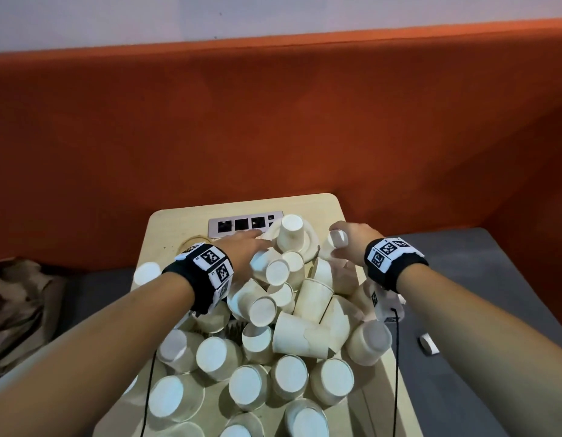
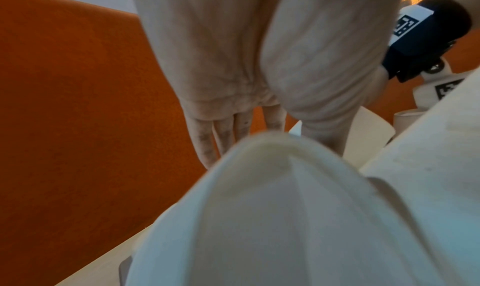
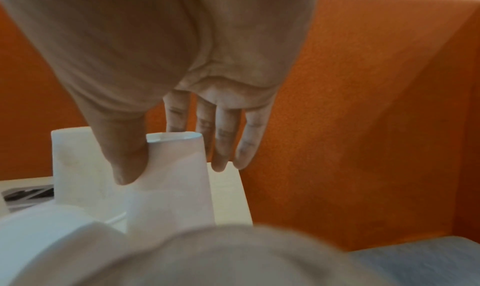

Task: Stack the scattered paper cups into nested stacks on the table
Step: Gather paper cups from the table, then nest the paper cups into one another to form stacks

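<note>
Both hands reach to the far end of the cup pile, well apart from each other. Right hand grips one inverted paper cup just right of the upside-down cup that tops the pile: thumb on the near wall, fingers down the far side, clamped near the base. Left hand lies with fingers extended toward that top cup's left side; whether they touch or hold anything I cannot tell, since a cup wall fills the left wrist view.

Task things: scattered paper cups heaped over the small table, most bottom-up or lying on their sides, a few part-nested. No tidy stack stands yet. Socket panel sits just behind the top cup.

Risks, as judgement:
- Pile looks loose; lifting the gripped cup could tip the top cup or send neighbours rolling.
- Cups crowd the table's edges, so a nudge from either forearm could knock some off.
- A hard squeeze would likely crease the thin paper wall and spoil nesting.
- Cables trail from the wristbands across the cups and may snag.

Hidden or unclear:
- Left fingertips, behind the cup.
- Table surface under the heap.
- Near cups cut off at the head view's lower edge.
- A brown crumpled thing far left of the top cup, unidentifiable.
</note>
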Demonstrator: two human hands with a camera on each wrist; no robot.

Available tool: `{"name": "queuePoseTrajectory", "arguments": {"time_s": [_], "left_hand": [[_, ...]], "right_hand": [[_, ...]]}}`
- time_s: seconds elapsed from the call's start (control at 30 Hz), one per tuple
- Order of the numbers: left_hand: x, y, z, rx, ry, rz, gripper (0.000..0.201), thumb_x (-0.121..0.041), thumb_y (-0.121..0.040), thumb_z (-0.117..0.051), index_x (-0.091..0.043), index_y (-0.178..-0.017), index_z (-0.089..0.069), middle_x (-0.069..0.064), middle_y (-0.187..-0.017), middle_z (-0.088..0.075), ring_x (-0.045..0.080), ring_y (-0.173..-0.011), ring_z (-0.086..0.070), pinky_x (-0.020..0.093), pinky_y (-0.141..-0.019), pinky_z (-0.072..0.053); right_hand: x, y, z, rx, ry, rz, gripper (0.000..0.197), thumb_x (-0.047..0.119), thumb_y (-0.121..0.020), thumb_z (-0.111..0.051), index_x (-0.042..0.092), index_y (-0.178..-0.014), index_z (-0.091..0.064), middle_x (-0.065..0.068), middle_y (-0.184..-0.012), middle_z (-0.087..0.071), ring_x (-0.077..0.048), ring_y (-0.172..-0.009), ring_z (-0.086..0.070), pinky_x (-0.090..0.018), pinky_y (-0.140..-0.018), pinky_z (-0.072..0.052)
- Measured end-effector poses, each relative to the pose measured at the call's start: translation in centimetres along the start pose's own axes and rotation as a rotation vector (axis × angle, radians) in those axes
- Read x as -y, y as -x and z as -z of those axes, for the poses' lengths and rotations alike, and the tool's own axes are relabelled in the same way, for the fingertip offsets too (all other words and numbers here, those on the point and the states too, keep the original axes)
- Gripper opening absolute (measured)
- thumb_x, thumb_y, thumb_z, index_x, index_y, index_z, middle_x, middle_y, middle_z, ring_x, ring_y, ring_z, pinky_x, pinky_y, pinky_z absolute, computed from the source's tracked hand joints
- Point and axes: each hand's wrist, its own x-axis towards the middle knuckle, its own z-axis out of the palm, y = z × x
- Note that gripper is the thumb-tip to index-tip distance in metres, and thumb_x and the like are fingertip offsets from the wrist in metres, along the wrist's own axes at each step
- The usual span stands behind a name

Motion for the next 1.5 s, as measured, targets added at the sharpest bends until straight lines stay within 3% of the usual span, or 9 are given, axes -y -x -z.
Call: {"name": "queuePoseTrajectory", "arguments": {"time_s": [0.13,0.3,0.47,0.8,1.03,1.17,1.27,1.4,1.5], "left_hand": [[0.1,-0.5,0.2,0.011,-0.006,-0.021,0.068,-0.043,-0.079,-0.075,-0.047,-0.139,-0.043,-0.002,-0.159,-0.025,0.025,-0.146,-0.023,0.046,-0.113,-0.028],[0.5,-0.5,0.5,-0.085,-0.171,-0.075,0.066,-0.052,-0.076,-0.075,-0.036,-0.135,-0.052,-0.004,-0.150,-0.040,0.022,-0.139,-0.034,0.039,-0.111,-0.028],[1.8,0.0,0.9,-0.168,-0.213,-0.110,0.069,-0.065,-0.066,-0.072,-0.036,-0.126,-0.057,-0.007,-0.139,-0.049,0.021,-0.130,-0.045,0.039,-0.109,-0.030],[2.8,2.7,2.2,-0.337,-0.157,-0.147,0.056,-0.062,-0.069,-0.069,-0.027,-0.112,-0.061,-0.009,-0.123,-0.057,0.015,-0.111,-0.055,0.033,-0.101,-0.032],[4.0,5.6,3.1,-0.449,0.017,-0.107,0.059,-0.064,-0.067,-0.069,-0.026,-0.110,-0.053,-0.009,-0.107,-0.061,0.019,-0.097,-0.059,0.032,-0.083,-0.044],[5.6,8.3,3.7,-0.477,0.219,-0.071,0.060,-0.068,-0.060,-0.068,-0.032,-0.104,-0.050,-0.010,-0.098,-0.066,0.017,-0.088,-0.063,0.038,-0.076,-0.055],[7.0,10.6,3.6,-0.517,0.276,-0.086,0.058,-0.070,-0.058,-0.066,-0.037,-0.102,-0.049,-0.012,-0.094,-0.066,0.013,-0.088,-0.065,0.037,-0.076,-0.057],[8.8,14.2,2.8,-0.623,0.284,-0.129,0.051,-0.061,-0.072,-0.065,-0.034,-0.113,-0.052,-0.014,-0.098,-0.063,0.012,-0.089,-0.060,0.034,-0.077,-0.053],[10.4,16.8,1.5,-0.659,0.377,-0.162,0.059,-0.064,-0.072,-0.056,-0.031,-0.121,-0.049,-0.013,-0.104,-0.060,0.010,-0.092,-0.058,0.032,-0.079,-0.051]], "right_hand": [[-0.9,0.6,1.1,-0.025,-0.069,-0.055,0.062,0.041,-0.080,-0.076,0.033,-0.137,-0.050,-0.004,-0.127,-0.061,-0.026,-0.105,-0.062,-0.035,-0.084,-0.054],[-1.2,1.6,2.2,-0.076,-0.140,-0.072,0.061,0.041,-0.080,-0.076,0.033,-0.136,-0.051,-0.003,-0.128,-0.061,-0.025,-0.106,-0.061,-0.031,-0.079,-0.048],[-0.9,2.8,2.9,-0.109,-0.170,-0.074,0.059,0.042,-0.080,-0.076,0.032,-0.134,-0.053,0.000,-0.130,-0.062,-0.023,-0.108,-0.060,-0.032,-0.081,-0.048],[1.3,6.4,4.3,-0.212,-0.194,-0.071,0.056,0.042,-0.080,-0.077,0.032,-0.130,-0.055,0.001,-0.128,-0.063,-0.022,-0.107,-0.060,-0.036,-0.087,-0.051],[4.3,10.3,6.5,-0.343,-0.257,-0.002,0.053,0.045,-0.079,-0.077,0.033,-0.126,-0.057,0.004,-0.121,-0.065,-0.020,-0.107,-0.060,-0.037,-0.090,-0.052],[6.9,13.3,7.8,-0.486,-0.446,0.073,0.047,0.038,-0.080,-0.079,0.029,-0.123,-0.061,0.009,-0.115,-0.065,-0.012,-0.106,-0.058,-0.027,-0.085,-0.042],[9.5,15.6,8.5,-0.562,-0.622,0.156,0.041,0.035,-0.081,-0.079,0.030,-0.118,-0.062,0.015,-0.110,-0.065,-0.004,-0.103,-0.059,-0.025,-0.086,-0.045],[13.4,18.0,8.2,-0.542,-0.852,0.249,0.038,0.032,-0.086,-0.076,0.030,-0.121,-0.062,0.010,-0.115,-0.068,-0.006,-0.104,-0.065,-0.029,-0.079,-0.058],[16.6,19.1,7.2,-0.478,-1.039,0.315,0.041,0.027,-0.091,-0.069,0.024,-0.131,-0.056,0.004,-0.119,-0.069,-0.007,-0.099,-0.069,-0.030,-0.071,-0.061]]}}
